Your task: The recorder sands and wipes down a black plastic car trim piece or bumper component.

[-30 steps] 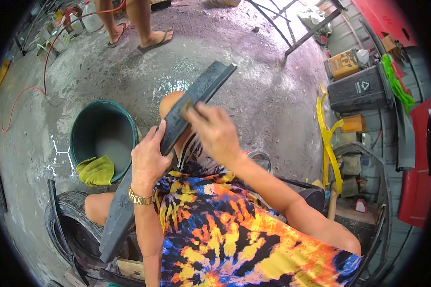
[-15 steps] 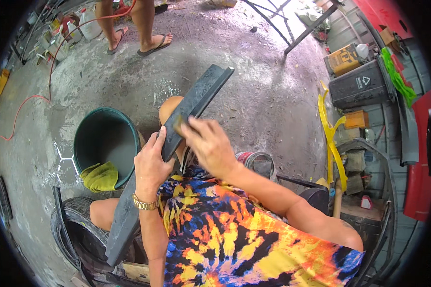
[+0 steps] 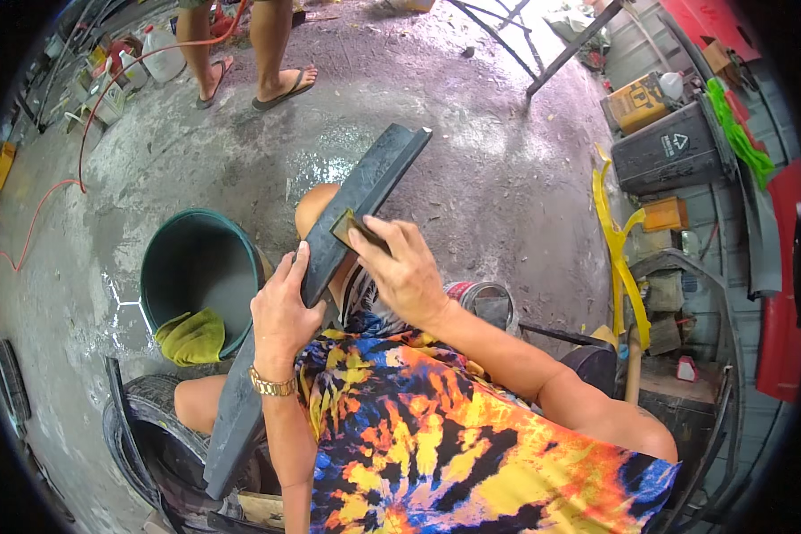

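Rough grey concrete floor [image 3: 507, 169], stained and wet-looking in patches, bright under daylight near the top. Dark green bucket [image 3: 200, 271] at left, with a yellow-green cloth [image 3: 191, 336] draped over its near rim. Orange hose [image 3: 89, 116] snaking across the left side, past white jugs [image 3: 163, 52] and clutter along the edge. 2 bare legs in flip-flops [image 3: 280, 89] standing at the top. Metal frame [image 3: 561, 40] slanting at upper right. Yellow box [image 3: 639, 101] and dark bin [image 3: 672, 151] stacked by the right wall, next to red panels [image 3: 779, 303] and a bent yellow strip [image 3: 616, 258]. Worn tyre [image 3: 142, 427] lying at lower left.
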The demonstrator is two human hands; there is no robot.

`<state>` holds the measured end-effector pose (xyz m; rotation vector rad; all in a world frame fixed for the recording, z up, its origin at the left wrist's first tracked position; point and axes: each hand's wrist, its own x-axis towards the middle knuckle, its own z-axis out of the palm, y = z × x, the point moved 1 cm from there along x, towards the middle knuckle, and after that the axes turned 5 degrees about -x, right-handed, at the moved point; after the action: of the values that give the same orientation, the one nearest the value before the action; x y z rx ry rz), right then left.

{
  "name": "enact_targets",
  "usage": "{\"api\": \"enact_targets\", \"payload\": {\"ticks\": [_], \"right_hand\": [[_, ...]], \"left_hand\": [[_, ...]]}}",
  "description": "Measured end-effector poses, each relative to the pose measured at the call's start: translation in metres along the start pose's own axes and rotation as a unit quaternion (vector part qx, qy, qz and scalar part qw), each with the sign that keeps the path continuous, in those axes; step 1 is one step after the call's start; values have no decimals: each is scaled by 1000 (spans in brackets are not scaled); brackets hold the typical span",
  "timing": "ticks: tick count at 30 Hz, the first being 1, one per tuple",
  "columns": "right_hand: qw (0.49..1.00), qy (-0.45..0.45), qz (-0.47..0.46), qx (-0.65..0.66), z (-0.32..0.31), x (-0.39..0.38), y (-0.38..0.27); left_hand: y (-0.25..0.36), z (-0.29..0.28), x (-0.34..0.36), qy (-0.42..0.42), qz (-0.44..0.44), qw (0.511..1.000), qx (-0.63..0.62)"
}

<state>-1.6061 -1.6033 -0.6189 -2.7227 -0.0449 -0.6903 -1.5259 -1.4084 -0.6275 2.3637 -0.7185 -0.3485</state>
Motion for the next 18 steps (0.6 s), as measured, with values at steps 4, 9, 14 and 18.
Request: {"api": "enact_targets", "payload": {"ticks": [4,9,14,18], "right_hand": [[994,60,82,-39,1,42,27],[998,43,44,-13,2,10,15],[996,38,65,-37,-7,12,13],[997,38,54,-37,-7,10,14]], "left_hand": [[1,-5,-6,5,13,1000,19],[-3,-4,1,-5,13,1000,6],[-4,0,-4,14,33,999,20],[-1,-5,-3,-4,17,1000,-2]]}}
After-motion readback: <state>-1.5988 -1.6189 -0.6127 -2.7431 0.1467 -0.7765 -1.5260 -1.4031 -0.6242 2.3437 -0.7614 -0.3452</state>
